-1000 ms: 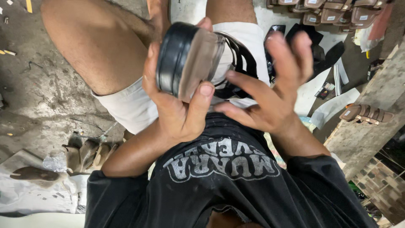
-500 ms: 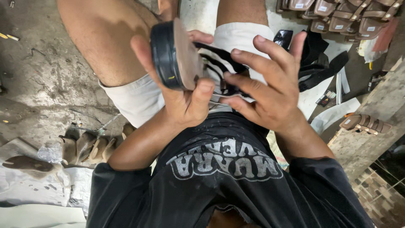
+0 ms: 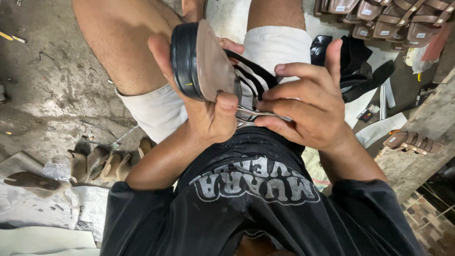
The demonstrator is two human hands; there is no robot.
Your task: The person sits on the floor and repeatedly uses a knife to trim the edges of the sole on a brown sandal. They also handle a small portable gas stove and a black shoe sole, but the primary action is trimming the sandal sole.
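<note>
Seen from the head camera, a seated person's left hand (image 3: 208,102) grips a sandal (image 3: 201,61) with a black sole edge and tan insole, holding it upright above the lap, thumb pressed against the insole's lower end. The right hand (image 3: 308,106) pinches the sandal's thin black straps (image 3: 251,78) between thumb and fingers, just beside the left thumb. Rows of brown strapped sandals (image 3: 393,19) lie on the floor beyond the knees, and tan cut sole pieces (image 3: 102,163) rest on the concrete floor (image 3: 42,95) at left.
</note>
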